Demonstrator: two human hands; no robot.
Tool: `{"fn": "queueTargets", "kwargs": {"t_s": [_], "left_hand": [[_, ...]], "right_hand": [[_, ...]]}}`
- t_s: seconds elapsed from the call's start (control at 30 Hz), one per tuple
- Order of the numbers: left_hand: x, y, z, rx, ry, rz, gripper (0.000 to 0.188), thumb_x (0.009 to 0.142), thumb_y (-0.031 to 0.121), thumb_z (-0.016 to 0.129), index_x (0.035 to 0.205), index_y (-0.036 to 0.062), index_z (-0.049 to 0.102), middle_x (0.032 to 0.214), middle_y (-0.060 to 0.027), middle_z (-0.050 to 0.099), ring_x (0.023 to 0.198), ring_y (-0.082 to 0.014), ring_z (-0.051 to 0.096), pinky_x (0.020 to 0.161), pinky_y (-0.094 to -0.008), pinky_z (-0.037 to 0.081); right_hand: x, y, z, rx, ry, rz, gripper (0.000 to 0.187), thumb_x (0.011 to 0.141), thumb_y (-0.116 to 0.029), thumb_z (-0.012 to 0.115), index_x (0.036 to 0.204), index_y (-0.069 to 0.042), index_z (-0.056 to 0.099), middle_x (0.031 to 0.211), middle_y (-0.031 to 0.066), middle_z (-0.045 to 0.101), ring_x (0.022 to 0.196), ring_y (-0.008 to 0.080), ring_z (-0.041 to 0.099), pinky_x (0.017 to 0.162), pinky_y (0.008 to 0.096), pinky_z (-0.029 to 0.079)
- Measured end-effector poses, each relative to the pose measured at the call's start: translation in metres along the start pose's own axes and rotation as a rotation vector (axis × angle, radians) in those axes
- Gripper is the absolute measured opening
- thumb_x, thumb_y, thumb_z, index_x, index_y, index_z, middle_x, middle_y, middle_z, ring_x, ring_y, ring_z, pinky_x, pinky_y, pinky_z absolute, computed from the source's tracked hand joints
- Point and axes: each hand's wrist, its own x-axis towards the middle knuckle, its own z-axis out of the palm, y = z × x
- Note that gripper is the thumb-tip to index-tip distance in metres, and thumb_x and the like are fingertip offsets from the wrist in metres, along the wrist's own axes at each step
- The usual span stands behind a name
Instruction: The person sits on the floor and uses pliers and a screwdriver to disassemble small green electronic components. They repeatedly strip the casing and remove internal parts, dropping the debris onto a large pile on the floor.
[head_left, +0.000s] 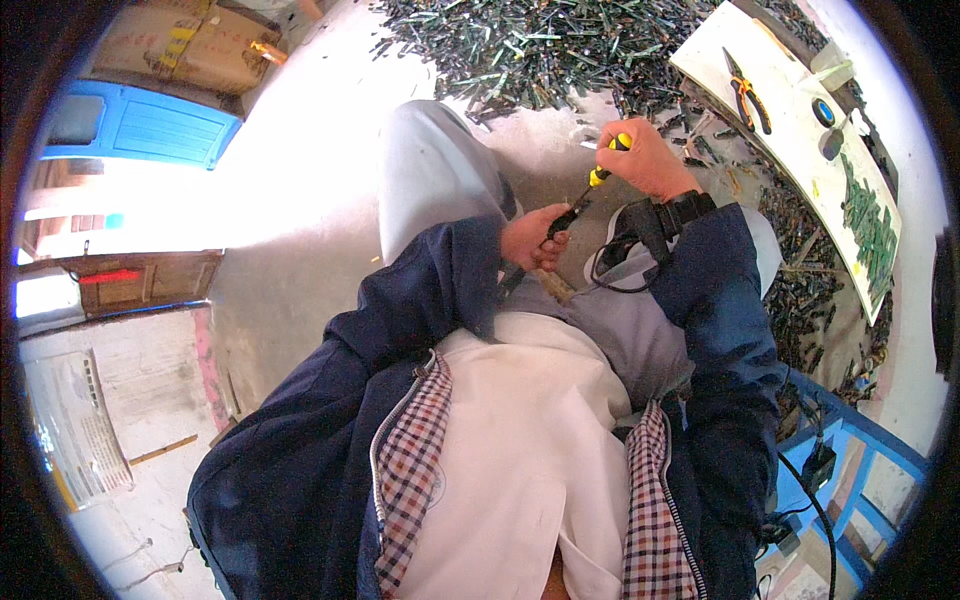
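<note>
My right hand (655, 165) is closed around the yellow and black handle of a screwdriver (599, 177). Its shaft slants down toward my left hand (530, 240), which grips a slim dark strip-like piece (562, 222). The screwdriver's tip meets or overlaps that piece; whether it is touching cannot be made out. Both hands are above my lap, between my grey-trousered knees. A black strap with a device (685, 208) sits on my right wrist, and a dark cable loops beneath it.
A heap of dark and green strips (520, 45) covers the floor ahead and to the right. On a pale board (800, 175) at right lie orange-handled pliers (742, 90), a tape roll (823, 112) and green strips (868, 225). A blue frame (870, 445) stands lower right.
</note>
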Motion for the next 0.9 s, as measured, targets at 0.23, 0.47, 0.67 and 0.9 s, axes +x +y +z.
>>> {"fn": "queueTargets", "kwargs": {"t_s": [0.23,0.47,0.67,0.9], "left_hand": [[0.006,-0.009,-0.003,0.084,0.038,-0.01,0.05,0.093,0.057,0.038,0.067,0.0156,0.046,0.048,0.0026,0.041,0.038,-0.015,0.035,0.042,-0.0315,0.032],[-0.024,0.028,0.035,0.058,0.16,0.388,0.033,0.096,0.045,0.038,0.078,0.018,0.046,0.053,0.0064,0.037,0.042,-0.0084,0.034,0.045,-0.0275,0.029],[-0.031,0.031,0.038,-0.022,0.122,0.505,0.033,0.098,0.039,0.035,0.073,0.0192,0.045,0.051,0.0072,0.033,0.043,-0.0074,0.028,0.046,-0.0262,0.027],[-0.029,0.031,0.03,-0.043,0.054,0.446,0.046,0.095,0.047,0.035,0.061,0.0171,0.04,0.046,0.0065,0.029,0.04,-0.0098,0.025,0.046,-0.0285,0.027]], "right_hand": [[0.016,0.017,0.0,0.018,-0.069,0.0,0.027,0.069,-0.025,0.065,0.071,0.002,0.062,0.057,0.0124,0.055,0.055,0.0166,0.052,0.053,0.0316,0.041],[-0.001,0.022,0.036,-0.17,-0.08,-0.084,0.032,0.07,-0.03,0.063,0.075,0.001,0.065,0.07,0.0204,0.063,0.066,0.0302,0.062,0.063,0.0386,0.048],[-0.017,-0.006,-0.011,0.077,0.301,0.017,0.019,0.074,-0.018,0.062,0.073,0.001,0.061,0.061,0.0052,0.056,0.059,0.0116,0.051,0.055,0.0278,0.041],[-0.037,-0.014,-0.018,0.379,0.473,0.138,0.013,0.079,-0.017,0.062,0.074,-0.005,0.061,0.059,-0.0032,0.05,0.049,0.004,0.043,0.046,0.0205,0.033]]}}
